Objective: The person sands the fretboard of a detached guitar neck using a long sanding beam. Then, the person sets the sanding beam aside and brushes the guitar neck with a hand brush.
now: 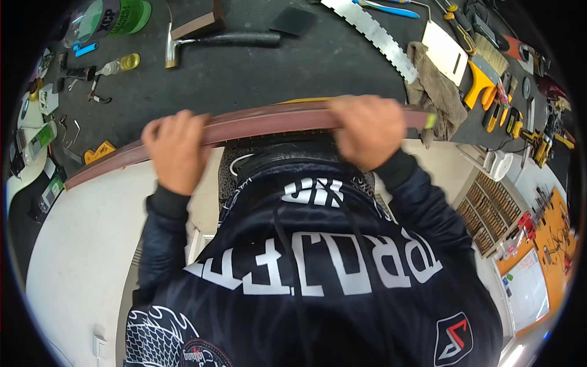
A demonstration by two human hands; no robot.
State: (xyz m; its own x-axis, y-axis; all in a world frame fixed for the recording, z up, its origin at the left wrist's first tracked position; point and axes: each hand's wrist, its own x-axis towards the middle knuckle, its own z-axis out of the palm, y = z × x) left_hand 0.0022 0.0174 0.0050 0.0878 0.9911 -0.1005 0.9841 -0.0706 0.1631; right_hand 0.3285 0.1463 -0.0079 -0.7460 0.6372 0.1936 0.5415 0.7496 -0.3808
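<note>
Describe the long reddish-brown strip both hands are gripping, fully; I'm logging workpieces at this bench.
The long reddish-brown strip is thin, flat and narrow, with a smooth, dull surface; its material cannot be told. It lies roughly level along the near edge of the dark workbench, running from lower left to a right end by a crumpled rag. The left hand and right hand both curl over it from the person's side, spaced apart.

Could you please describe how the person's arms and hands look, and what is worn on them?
Both hands, the left hand and the right hand, are bare, without gloves. Dark navy long sleeves with a faint pattern end in snug black cuffs at the wrists.
</note>
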